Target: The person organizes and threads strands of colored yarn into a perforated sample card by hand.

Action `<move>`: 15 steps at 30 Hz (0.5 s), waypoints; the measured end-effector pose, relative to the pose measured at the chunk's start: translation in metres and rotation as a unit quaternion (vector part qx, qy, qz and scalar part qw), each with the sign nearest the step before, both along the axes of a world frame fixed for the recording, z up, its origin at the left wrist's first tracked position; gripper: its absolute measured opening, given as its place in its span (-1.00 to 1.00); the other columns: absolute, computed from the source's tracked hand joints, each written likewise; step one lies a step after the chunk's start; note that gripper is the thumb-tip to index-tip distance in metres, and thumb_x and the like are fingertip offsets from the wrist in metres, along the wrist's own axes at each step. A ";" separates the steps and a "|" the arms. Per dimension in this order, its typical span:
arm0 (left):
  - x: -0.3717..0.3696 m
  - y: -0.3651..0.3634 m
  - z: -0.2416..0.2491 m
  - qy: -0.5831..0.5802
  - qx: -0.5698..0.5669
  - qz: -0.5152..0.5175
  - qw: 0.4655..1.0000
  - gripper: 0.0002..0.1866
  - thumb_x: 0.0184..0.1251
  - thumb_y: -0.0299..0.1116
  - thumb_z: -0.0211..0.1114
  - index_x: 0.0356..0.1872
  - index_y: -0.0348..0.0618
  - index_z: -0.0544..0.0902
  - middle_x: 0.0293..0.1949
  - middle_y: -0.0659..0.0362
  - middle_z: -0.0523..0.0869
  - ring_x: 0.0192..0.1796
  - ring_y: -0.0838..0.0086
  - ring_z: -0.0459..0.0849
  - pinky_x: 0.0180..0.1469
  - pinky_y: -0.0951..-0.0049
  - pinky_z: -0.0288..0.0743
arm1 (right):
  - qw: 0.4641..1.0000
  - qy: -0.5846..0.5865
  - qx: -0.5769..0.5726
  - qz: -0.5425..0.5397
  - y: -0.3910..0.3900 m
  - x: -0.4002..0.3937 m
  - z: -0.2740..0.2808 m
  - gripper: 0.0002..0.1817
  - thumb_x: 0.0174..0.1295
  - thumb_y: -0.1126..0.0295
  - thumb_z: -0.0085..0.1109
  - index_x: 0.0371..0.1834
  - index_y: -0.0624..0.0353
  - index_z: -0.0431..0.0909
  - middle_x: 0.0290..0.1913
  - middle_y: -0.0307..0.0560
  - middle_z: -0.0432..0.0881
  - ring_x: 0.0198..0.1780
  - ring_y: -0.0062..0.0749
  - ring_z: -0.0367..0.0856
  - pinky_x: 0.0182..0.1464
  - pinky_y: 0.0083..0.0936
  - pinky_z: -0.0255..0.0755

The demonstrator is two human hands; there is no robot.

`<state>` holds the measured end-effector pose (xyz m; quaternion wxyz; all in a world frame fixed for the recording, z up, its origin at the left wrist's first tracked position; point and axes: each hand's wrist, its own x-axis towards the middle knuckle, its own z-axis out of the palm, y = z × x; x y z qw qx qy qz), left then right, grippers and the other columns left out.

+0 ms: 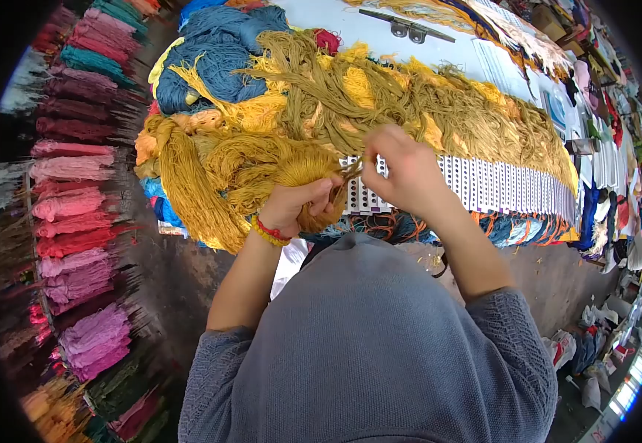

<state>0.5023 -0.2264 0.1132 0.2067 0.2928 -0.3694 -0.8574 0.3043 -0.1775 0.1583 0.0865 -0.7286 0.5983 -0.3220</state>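
My left hand [296,207], with red and yellow bands at its wrist, is closed around a ball of golden-yellow yarn [308,166]. To its right, my right hand [402,168] is raised with its fingers pinched on olive-gold strands [351,171] that run between the two hands. A loose golden skein [188,181] lies to the left and drapes over the table's front edge. Behind my hands spreads a long heap of olive-green yarn [336,100] mixed with yellow. Beneath my right hand begins a row of white cards with dark holes [469,184].
Blue yarn [214,63] is piled at the back left. A dark metal clip bar [407,26] lies on the white tabletop [336,15]. Dark multicoloured yarn [410,227] hangs along the front edge. Racks of pink and purple skeins [77,221] stand at the left.
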 end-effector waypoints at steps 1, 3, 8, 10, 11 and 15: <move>0.001 -0.001 -0.010 0.001 0.003 -0.004 1.000 -0.75 0.13 -0.36 0.17 -0.20 -0.28 0.53 -0.60 0.30 0.44 -0.64 0.65 0.32 -0.48 0.59 0.34 | 0.996 -0.085 -0.022 0.028 -0.006 0.007 0.002 -0.89 -0.11 0.52 0.11 -0.55 0.24 0.36 -0.38 -0.12 0.54 -0.57 -0.57 0.41 -0.55 -0.66 0.29; 0.002 -0.006 -0.028 0.122 0.143 0.020 0.982 -0.82 0.13 -0.32 0.18 -0.33 -0.22 0.53 -0.60 0.27 0.47 -0.64 0.62 0.36 -0.50 0.55 0.35 | 0.926 -0.364 0.038 0.093 -0.017 0.022 -0.011 -0.89 -0.10 0.55 0.06 -0.61 0.22 0.32 -0.29 -0.05 0.55 -0.68 -0.61 0.28 -0.69 -0.71 0.15; 0.075 -0.075 -0.046 0.173 0.144 0.258 0.939 -0.91 0.19 -0.39 0.06 -0.49 -0.10 0.43 -0.69 0.37 0.25 -0.68 0.71 0.23 -0.54 0.67 0.25 | 0.392 -0.913 0.093 0.062 -0.023 -0.035 -0.075 -0.88 0.05 0.42 -0.10 -0.52 0.23 0.38 -0.53 -0.19 0.39 -0.74 -0.71 0.10 -0.71 -0.75 -0.01; 0.126 -0.118 -0.043 0.201 0.116 0.282 0.931 -0.86 0.20 -0.41 0.07 -0.54 -0.12 0.40 -0.72 0.38 0.21 -0.67 0.69 0.20 -0.46 0.65 0.27 | 0.444 -0.879 0.088 -0.151 -0.014 -0.085 -0.093 -0.84 0.05 0.38 -0.01 -0.62 0.18 0.36 -0.66 -0.32 0.31 -0.69 -0.67 0.17 -0.65 -0.74 0.12; 0.140 -0.133 -0.032 0.111 0.061 0.358 0.925 -0.87 0.20 -0.39 0.08 -0.52 -0.12 0.43 -0.72 0.39 0.21 -0.65 0.68 0.22 -0.44 0.64 0.29 | 0.464 -0.869 0.101 -0.139 -0.004 -0.116 -0.112 -0.83 0.07 0.38 0.00 -0.62 0.15 0.33 -0.65 -0.30 0.31 -0.65 -0.64 0.21 -0.60 -0.73 0.18; 0.230 -0.206 -0.019 -0.073 -0.092 0.435 0.893 -0.85 0.19 -0.28 0.13 -0.43 -0.14 0.51 -0.68 0.32 0.33 -0.55 0.53 0.39 -0.34 0.44 0.40 | 0.545 -0.804 0.036 -0.233 0.052 -0.228 -0.151 -0.84 0.17 0.48 -0.11 -0.57 0.16 0.33 -0.59 -0.22 0.38 -0.53 -0.56 0.34 -0.46 -0.71 0.34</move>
